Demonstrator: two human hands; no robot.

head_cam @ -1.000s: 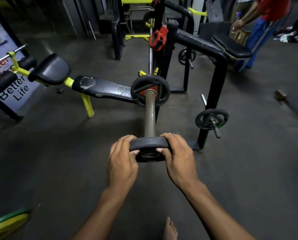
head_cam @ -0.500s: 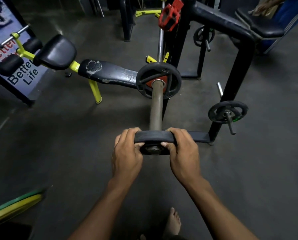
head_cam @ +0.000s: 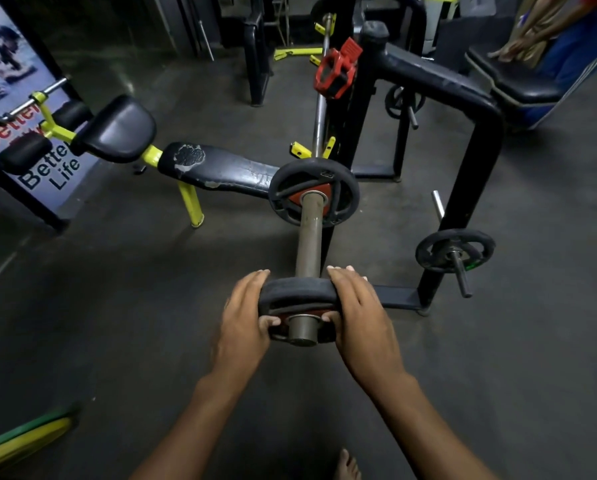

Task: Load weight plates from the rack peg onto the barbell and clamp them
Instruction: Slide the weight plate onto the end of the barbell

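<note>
A small black weight plate (head_cam: 298, 292) sits on the near end of the barbell sleeve (head_cam: 309, 240), whose tip pokes out toward me. My left hand (head_cam: 245, 323) grips the plate's left side and my right hand (head_cam: 359, 317) grips its right side, thumbs on the near face. Farther along the sleeve a larger black plate (head_cam: 313, 197) with a red hub rests against the collar. A red clamp (head_cam: 336, 71) sits higher up on the bar. One black plate (head_cam: 454, 250) hangs on the rack peg at the right.
A black rack frame (head_cam: 470, 133) stands to the right of the bar. A worn black bench (head_cam: 217, 169) with yellow legs lies to the left. Green and yellow plates (head_cam: 20, 441) lie at the lower left. A person stands at the far right. My bare foot (head_cam: 347, 465) shows below.
Both hands have pushed the small plate a little farther onto the sleeve, so more of the sleeve's tip shows in front of it. The view has shifted slightly.
</note>
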